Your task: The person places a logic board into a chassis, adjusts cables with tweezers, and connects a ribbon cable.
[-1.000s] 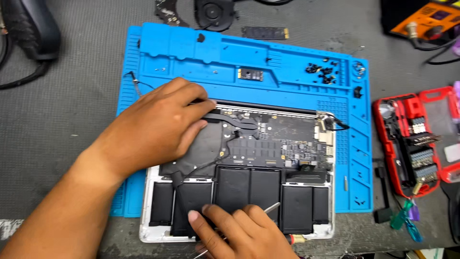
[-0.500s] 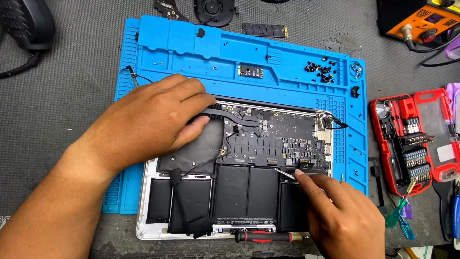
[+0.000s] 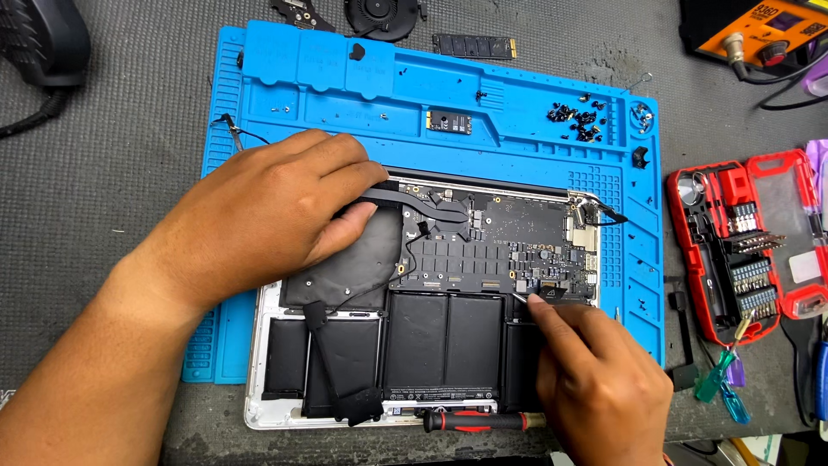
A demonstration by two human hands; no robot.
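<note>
Blue silicone repair mat on a grey bench, opened laptop on top, bottom cover off. Left hand lies flat and open over the upper left of the chassis, fingertips touching the black heat pipe, thumb on the round black cover. Right hand is pinched shut on a thin metal tool; tip sits at the lower right edge of the logic board, just beside a small connector. Black battery cells sit directly below the tip.

Risks, my read:
- Tip slips downward: could puncture or dent a cell. Cause: prying force toward the battery.
- Tip skids across the board: knocks off small parts or tears the connector.
- Left hand's weight on the heat pipe could bend it.
- Red-handled screwdriver rests on the front edge and could roll off.

Loose black screws sit in the mat's top right tray; red bit case lies open off to the right.
</note>
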